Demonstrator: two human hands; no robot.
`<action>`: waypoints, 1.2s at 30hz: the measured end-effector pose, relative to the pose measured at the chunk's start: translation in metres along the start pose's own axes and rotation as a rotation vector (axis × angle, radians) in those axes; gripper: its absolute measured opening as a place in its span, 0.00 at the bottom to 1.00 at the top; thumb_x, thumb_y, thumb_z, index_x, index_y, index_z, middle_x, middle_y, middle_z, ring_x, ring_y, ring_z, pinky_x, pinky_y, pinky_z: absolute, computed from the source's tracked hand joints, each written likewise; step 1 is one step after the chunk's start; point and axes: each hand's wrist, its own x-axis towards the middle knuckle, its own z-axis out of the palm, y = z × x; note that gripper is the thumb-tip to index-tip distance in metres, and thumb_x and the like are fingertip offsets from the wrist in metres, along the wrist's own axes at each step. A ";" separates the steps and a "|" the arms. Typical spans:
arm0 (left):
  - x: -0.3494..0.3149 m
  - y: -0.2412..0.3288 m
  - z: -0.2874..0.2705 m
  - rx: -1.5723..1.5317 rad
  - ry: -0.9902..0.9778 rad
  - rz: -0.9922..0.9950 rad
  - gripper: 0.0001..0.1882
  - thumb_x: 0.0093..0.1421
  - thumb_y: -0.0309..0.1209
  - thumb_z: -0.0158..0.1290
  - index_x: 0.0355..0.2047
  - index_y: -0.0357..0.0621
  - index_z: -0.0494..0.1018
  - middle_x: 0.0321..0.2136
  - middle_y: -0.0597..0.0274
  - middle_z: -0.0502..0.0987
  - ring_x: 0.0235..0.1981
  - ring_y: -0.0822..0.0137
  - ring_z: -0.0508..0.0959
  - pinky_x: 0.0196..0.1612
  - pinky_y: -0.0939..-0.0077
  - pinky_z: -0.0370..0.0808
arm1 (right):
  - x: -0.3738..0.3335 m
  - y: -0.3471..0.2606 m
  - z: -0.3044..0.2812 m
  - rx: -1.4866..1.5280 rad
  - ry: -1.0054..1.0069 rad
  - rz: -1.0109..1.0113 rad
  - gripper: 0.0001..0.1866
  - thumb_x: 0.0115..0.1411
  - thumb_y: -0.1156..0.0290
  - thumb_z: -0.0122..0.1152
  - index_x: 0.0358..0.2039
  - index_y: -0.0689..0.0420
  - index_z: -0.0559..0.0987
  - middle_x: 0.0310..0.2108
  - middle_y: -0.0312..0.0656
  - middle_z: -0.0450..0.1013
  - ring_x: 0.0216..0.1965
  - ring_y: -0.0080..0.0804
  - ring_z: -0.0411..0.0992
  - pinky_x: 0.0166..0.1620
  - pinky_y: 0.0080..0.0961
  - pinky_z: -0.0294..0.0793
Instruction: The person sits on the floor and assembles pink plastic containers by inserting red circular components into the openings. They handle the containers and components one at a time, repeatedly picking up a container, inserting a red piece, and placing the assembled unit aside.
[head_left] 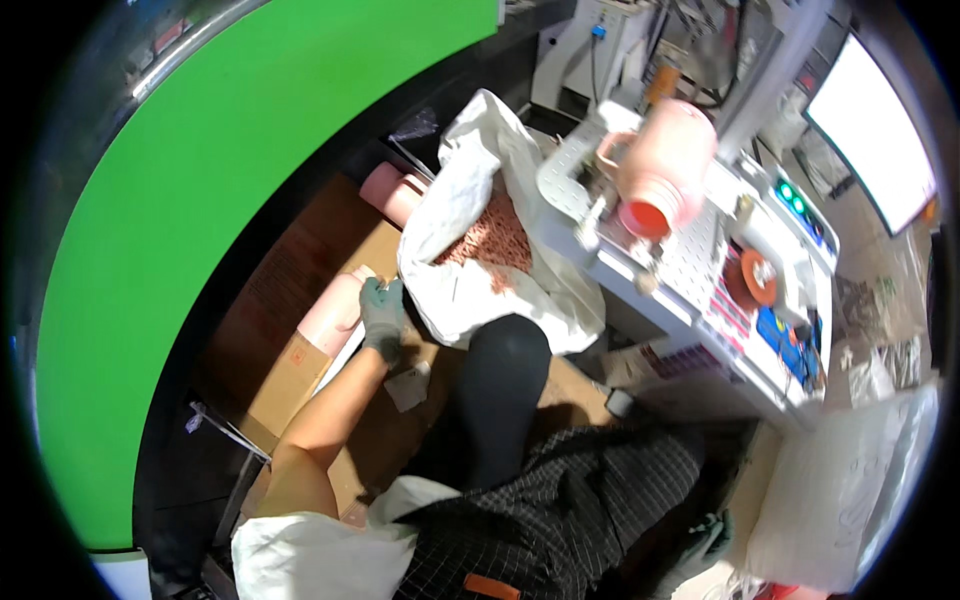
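My left hand point(382, 312), in a grey-green glove, reaches into a cardboard box point(283, 390) at the left. Its fingers are bent at the end of a pink jug point(330, 312) lying tilted there; the exact grip is partly hidden. A second pink piece point(392, 190) lies farther back by the white sack. On the machine bed at the right, a larger pink jug point(668, 165) with a side handle rests tilted, its open mouth toward me. My right hand point(708, 542), also gloved, is low at the right by my dark checked apron; its fingers are partly hidden in shade.
A white woven sack point(440, 225) holding reddish-brown bits point(495, 235) stands before my knee. To the left curves a bright green panel point(190, 190). Beside the perforated bed point(700, 250) are an orange-brown round part point(748, 280) and blue-handled tools point(785, 345). A bright screen point(870, 130) stands far right.
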 end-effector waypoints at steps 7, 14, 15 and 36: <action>0.158 -0.055 0.079 0.589 -0.041 0.425 0.28 0.64 0.40 0.51 0.60 0.36 0.69 0.61 0.39 0.70 0.62 0.41 0.69 0.66 0.53 0.64 | 0.037 -0.086 0.051 0.116 -0.371 0.281 0.17 0.71 0.72 0.61 0.56 0.66 0.78 0.53 0.49 0.79 0.53 0.38 0.75 0.60 0.31 0.73; 0.370 -0.138 0.126 -0.016 -0.200 0.067 0.26 0.53 0.35 0.68 0.50 0.36 0.76 0.40 0.55 0.79 0.34 0.63 0.79 0.34 0.66 0.78 | 0.070 -0.109 0.117 -0.046 -0.503 -0.246 0.15 0.67 0.74 0.64 0.53 0.62 0.82 0.48 0.51 0.81 0.49 0.46 0.79 0.57 0.36 0.76; 0.361 -0.142 0.161 -0.191 -0.318 -0.088 0.23 0.54 0.36 0.68 0.47 0.38 0.78 0.39 0.58 0.79 0.34 0.65 0.78 0.34 0.67 0.77 | 0.068 -0.112 0.110 -0.167 -0.513 -0.316 0.15 0.66 0.74 0.65 0.52 0.62 0.82 0.48 0.51 0.81 0.48 0.48 0.79 0.56 0.37 0.77; 0.054 0.027 -0.124 -0.583 0.012 -0.181 0.15 0.59 0.32 0.62 0.47 0.45 0.79 0.35 0.69 0.78 0.32 0.71 0.78 0.30 0.72 0.77 | 0.023 -0.122 0.110 0.284 -0.406 -0.044 0.14 0.68 0.77 0.59 0.52 0.68 0.79 0.46 0.50 0.78 0.47 0.37 0.76 0.55 0.30 0.75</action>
